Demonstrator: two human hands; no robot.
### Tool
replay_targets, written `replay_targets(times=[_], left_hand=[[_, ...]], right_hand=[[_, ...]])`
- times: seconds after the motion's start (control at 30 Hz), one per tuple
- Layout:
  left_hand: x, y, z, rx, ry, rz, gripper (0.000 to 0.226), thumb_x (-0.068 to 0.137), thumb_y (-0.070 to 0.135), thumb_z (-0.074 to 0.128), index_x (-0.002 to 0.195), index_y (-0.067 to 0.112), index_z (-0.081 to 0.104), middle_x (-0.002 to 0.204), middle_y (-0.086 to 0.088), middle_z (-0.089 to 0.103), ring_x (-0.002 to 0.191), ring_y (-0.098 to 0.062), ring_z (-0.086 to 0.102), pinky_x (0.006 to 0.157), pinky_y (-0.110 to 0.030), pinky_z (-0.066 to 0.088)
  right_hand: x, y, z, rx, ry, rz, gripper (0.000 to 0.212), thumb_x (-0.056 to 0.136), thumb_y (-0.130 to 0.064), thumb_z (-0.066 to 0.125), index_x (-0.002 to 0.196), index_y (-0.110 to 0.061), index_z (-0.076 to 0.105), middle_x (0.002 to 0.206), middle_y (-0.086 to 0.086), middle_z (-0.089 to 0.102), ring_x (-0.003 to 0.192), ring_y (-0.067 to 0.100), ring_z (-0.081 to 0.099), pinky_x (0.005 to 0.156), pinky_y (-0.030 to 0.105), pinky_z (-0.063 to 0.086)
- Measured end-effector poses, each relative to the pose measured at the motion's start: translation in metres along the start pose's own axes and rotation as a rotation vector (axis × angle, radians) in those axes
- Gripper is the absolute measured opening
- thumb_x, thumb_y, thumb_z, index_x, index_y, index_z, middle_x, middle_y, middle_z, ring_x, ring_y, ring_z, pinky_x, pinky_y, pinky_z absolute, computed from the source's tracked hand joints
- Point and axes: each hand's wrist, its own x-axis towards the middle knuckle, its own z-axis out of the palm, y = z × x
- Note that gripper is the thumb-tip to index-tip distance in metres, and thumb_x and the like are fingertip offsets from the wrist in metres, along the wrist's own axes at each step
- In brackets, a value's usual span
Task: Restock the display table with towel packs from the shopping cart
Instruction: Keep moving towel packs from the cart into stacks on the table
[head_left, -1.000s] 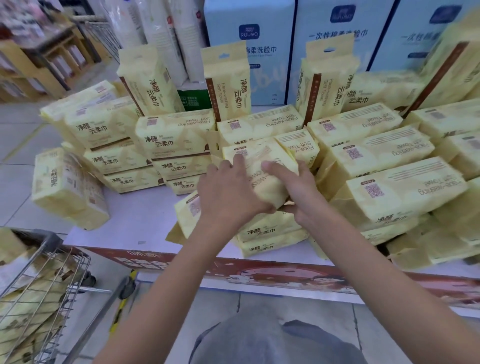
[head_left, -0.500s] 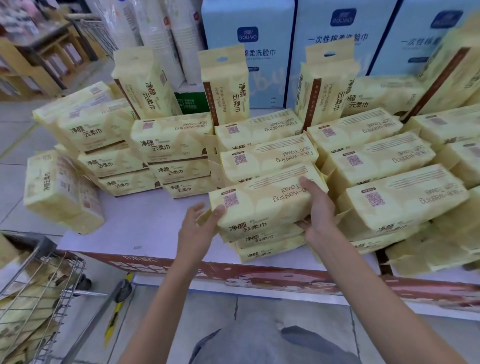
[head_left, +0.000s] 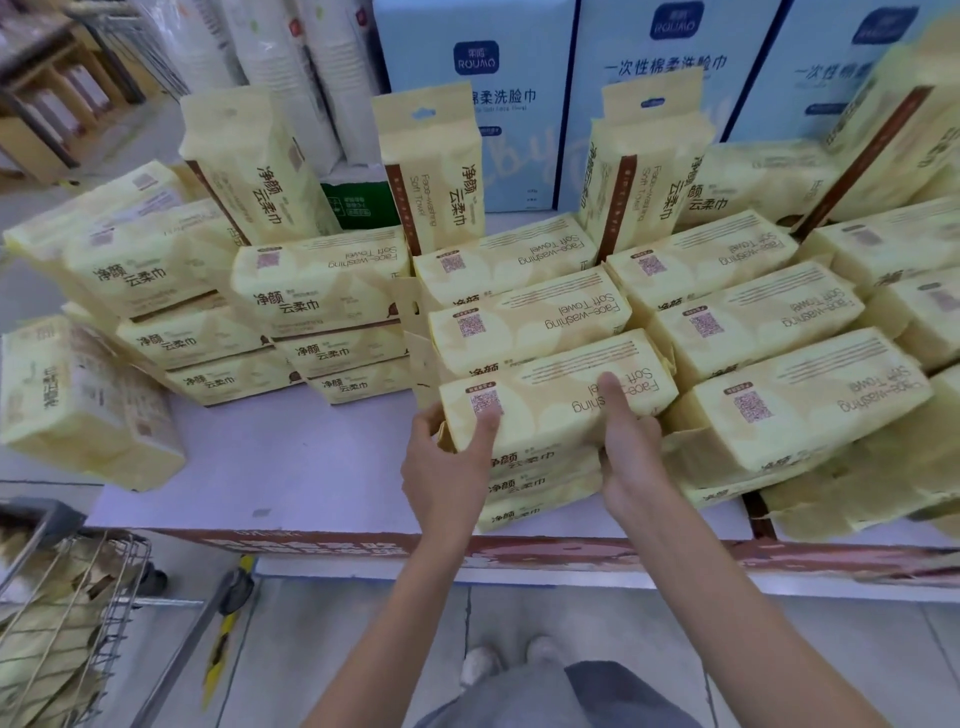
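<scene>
Left hand (head_left: 447, 467) and right hand (head_left: 631, 452) on top towel pack (head_left: 556, 400) of the front stack.
Left hand grips the pack's left end, thumb by the QR code; right hand holds its front, thumb on top. The pack lies flat on two others on the table (head_left: 291, 467). Shopping cart (head_left: 111, 597), lower left, holds more packs.

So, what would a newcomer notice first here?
The left hand and right hand grip a pale yellow plastic towel pack atop the front stack on the white display table. Tall light blue cartons stand behind; a wire shopping cart sits lower left.
</scene>
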Motion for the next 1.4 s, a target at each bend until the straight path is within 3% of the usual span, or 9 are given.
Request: replay_targets(times=[0.17,0.4,0.57,0.77,0.93,1.03,1.13,1.3,1.4], left_hand=[[0.003,-0.002,0.002,-0.053,-0.004,-0.079,0.043,0.072,0.055,0.072,0.103,0.034,0.052,0.092,0.019,0.063,0.084,0.001,0.061,0.079,-0.035,0.053],[0.004,0.004,0.005,-0.105,0.008,-0.208,0.055,0.070,0.061,0.071,0.111,0.028,0.055,0.103,0.004,0.064,0.097,-0.020,0.061,0.091,-0.049,0.051],[-0.005,0.008,0.020,-0.055,0.108,-0.187,0.056,0.072,0.066,0.064,0.113,0.029,0.051,0.112,0.006,0.061,0.085,-0.005,0.054,0.082,-0.036,0.048],[-0.019,-0.001,0.018,-0.276,0.033,-0.127,0.055,0.075,0.055,0.071,0.118,0.031,0.048,0.116,0.007,0.061,0.098,-0.007,0.059,0.072,-0.026,0.048],[-0.042,-0.021,0.013,-0.185,0.062,0.004,0.094,0.064,0.067,0.070,0.140,0.027,0.034,0.132,0.013,0.053,0.120,-0.006,0.052,0.088,-0.023,0.044],[-0.062,-0.041,0.005,-0.001,0.069,0.000,0.109,0.064,0.076,0.064,0.150,0.027,0.018,0.150,0.006,0.035,0.135,-0.011,0.036,0.105,-0.034,0.035],[-0.083,-0.068,-0.007,0.131,-0.031,-0.048,0.090,0.071,0.063,0.061,0.147,0.025,0.030,0.148,0.005,0.040,0.134,-0.012,0.039,0.103,-0.029,0.035],[-0.122,-0.113,-0.026,0.286,-0.142,-0.138,0.060,0.086,0.048,0.060,0.139,0.027,0.043,0.139,0.006,0.050,0.126,-0.013,0.047,0.094,-0.023,0.036],[-0.148,-0.135,-0.035,0.262,-0.076,-0.228,0.054,0.088,0.042,0.060,0.137,0.024,0.046,0.138,0.004,0.052,0.116,-0.007,0.048,0.091,-0.020,0.035]], right_hand=[[0.000,-0.006,-0.003,-0.092,-0.050,0.026,0.074,0.077,-0.060,0.064,0.127,-0.011,0.042,0.118,0.003,0.059,0.112,0.025,0.055,0.099,0.044,0.044],[-0.003,-0.005,-0.015,-0.148,-0.200,0.005,0.074,0.088,-0.046,0.060,0.142,-0.012,0.024,0.120,-0.005,0.053,0.114,0.017,0.051,0.100,0.038,0.041],[-0.001,-0.016,-0.012,-0.209,-0.205,-0.009,0.076,0.090,-0.049,0.055,0.145,-0.008,0.021,0.132,0.001,0.046,0.123,0.021,0.045,0.106,0.042,0.039],[-0.006,-0.006,-0.034,-0.249,-0.284,-0.030,0.079,0.086,-0.048,0.060,0.148,-0.018,0.022,0.143,-0.005,0.044,0.131,0.017,0.041,0.113,0.043,0.030],[-0.016,0.010,-0.055,-0.453,-0.556,0.030,0.056,0.090,-0.046,0.056,0.140,-0.027,0.039,0.143,-0.010,0.041,0.132,0.014,0.038,0.111,0.040,0.032],[-0.017,0.024,-0.066,-0.617,-0.663,0.000,0.029,0.095,-0.039,0.051,0.122,-0.030,0.051,0.137,-0.010,0.047,0.124,0.011,0.046,0.097,0.025,0.036],[-0.013,0.039,-0.080,-0.893,-0.760,-0.203,0.042,0.097,-0.032,0.048,0.138,-0.022,0.045,0.140,-0.007,0.046,0.117,0.006,0.048,0.087,0.011,0.036],[-0.002,0.064,-0.103,-1.256,-0.891,-0.454,0.051,0.097,-0.036,0.048,0.144,-0.019,0.036,0.146,-0.003,0.042,0.133,0.016,0.041,0.107,0.032,0.034],[-0.002,0.081,-0.109,-1.370,-1.010,-0.493,0.050,0.097,-0.036,0.046,0.143,-0.017,0.037,0.146,-0.002,0.043,0.133,0.016,0.041,0.103,0.028,0.034]])
